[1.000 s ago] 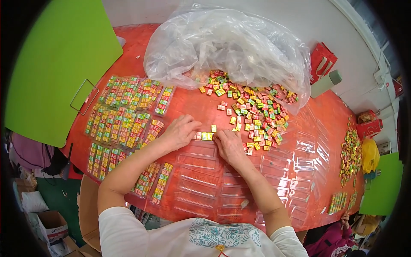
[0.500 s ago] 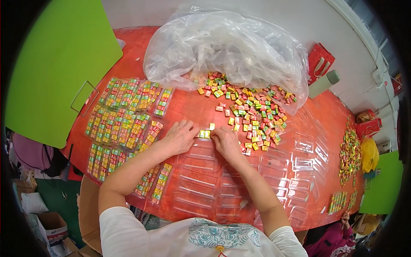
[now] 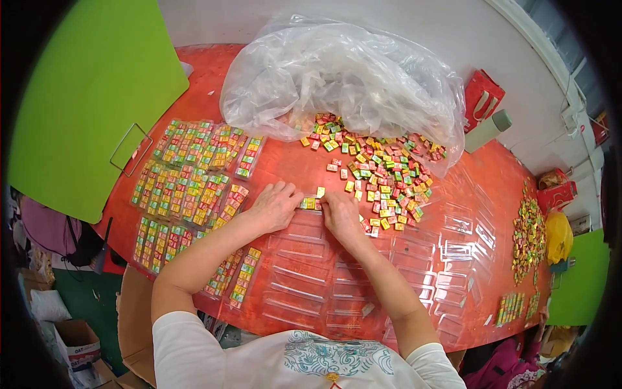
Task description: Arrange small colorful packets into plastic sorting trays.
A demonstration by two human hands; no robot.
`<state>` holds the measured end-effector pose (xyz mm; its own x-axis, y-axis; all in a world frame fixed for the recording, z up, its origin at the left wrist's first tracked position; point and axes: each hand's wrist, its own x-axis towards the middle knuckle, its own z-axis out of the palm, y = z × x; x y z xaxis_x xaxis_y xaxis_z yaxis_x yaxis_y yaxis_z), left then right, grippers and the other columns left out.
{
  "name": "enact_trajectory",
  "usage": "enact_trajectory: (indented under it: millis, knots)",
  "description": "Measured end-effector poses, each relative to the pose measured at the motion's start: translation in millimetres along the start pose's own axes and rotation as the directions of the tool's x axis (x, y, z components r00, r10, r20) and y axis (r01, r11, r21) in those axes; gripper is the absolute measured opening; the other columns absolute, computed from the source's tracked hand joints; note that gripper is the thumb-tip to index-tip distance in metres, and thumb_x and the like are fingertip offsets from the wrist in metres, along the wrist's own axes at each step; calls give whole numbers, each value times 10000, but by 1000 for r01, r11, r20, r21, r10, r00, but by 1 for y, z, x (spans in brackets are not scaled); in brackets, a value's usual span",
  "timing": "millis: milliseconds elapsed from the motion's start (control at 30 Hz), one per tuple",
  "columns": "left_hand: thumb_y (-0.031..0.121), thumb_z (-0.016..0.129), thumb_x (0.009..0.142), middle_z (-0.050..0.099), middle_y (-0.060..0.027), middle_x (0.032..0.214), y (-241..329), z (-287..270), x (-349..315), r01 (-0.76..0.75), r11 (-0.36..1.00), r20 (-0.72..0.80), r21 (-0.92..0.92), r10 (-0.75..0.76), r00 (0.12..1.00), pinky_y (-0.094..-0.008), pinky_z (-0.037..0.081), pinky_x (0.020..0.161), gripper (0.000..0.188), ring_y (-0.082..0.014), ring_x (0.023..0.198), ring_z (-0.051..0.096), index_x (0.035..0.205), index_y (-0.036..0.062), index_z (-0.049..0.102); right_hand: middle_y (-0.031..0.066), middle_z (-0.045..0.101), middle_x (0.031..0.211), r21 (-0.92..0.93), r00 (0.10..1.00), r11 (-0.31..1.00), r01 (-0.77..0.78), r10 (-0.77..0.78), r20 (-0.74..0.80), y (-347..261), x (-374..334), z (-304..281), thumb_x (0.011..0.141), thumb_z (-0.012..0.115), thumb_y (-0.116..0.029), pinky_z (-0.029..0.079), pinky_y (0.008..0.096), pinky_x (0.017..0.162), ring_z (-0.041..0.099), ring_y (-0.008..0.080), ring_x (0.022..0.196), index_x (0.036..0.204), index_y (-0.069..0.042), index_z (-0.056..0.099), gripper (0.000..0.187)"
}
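A short row of small yellow wrapped blocks [image 3: 311,203] lies at the far end of a clear plastic tray [image 3: 303,230]. My left hand [image 3: 277,206] is closed at the row's left end, its fingers curled against it. At the right end, the bent fingers of my right hand [image 3: 341,211] press on the row, and their tips are partly hidden. Just beyond the row sits one loose yellow block [image 3: 321,191]. Right of my right hand spreads a loose pile of red, yellow and green blocks [image 3: 389,175].
Filled trays [image 3: 188,188] stand in rows on the left. Clear compartment trays [image 3: 414,266] cover the near right of the red table [image 3: 278,152]. A crumpled clear bag [image 3: 343,71] lies at the back, beside a pale green bottle [image 3: 487,131] and a red bag [image 3: 483,97].
Both hands stay at the two ends of the row, with only slight finger movement. The whole view has shifted a little.
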<state>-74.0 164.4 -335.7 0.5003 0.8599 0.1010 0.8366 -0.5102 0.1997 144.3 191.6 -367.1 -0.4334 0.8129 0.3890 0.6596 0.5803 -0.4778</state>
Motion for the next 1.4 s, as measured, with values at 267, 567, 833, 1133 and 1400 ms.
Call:
enact_trajectory:
  millis: [267,567,833,1133,1400]
  knots:
    - [148,588,787,602,-153,1053,8,2,12,0,998,45,55,-2,999,-465,444,828,396,-338,993,582,1169,47,579,181,688,901,236,993,967,-95,75,91,15,0,-5,874,620,-93,517,419,772,675,326,864,1021,-6,671,179]
    - [113,592,776,555,-145,977,0,4,2,45,996,-192,-78,-60,980,-467,449,785,390,-339,905,560,1160,50,562,23,646,952,747,909,532,-398,336,245,31,-2,-14,931,610,-86,484,244,726,589,106,826,1111,6,649,206]
    - [90,565,843,529,-206,1014,-11,-19,0,166,952,-380,-256,-258,888,-506,502,783,458,-414,909,591,1294,32,507,24,652,980,747,911,533,-397,329,250,37,-1,-10,933,593,-94,487,243,737,583,97,843,1128,9,644,227]
    - [83,559,831,560,-257,1034,-68,-34,-1,401,915,-505,-42,-366,782,-520,528,747,370,-436,870,622,1195,24,528,21,660,948,726,924,578,-374,303,234,37,-3,-7,935,591,-90,468,239,701,563,90,800,1116,6,643,211]
    - [235,526,908,547,-294,1185,-83,-43,17,634,771,-204,-56,-631,749,-535,515,829,548,-432,1013,632,1361,-67,460,21,655,941,689,922,616,-381,302,241,26,-3,-17,934,591,-83,479,240,713,574,91,805,1103,6,647,199]
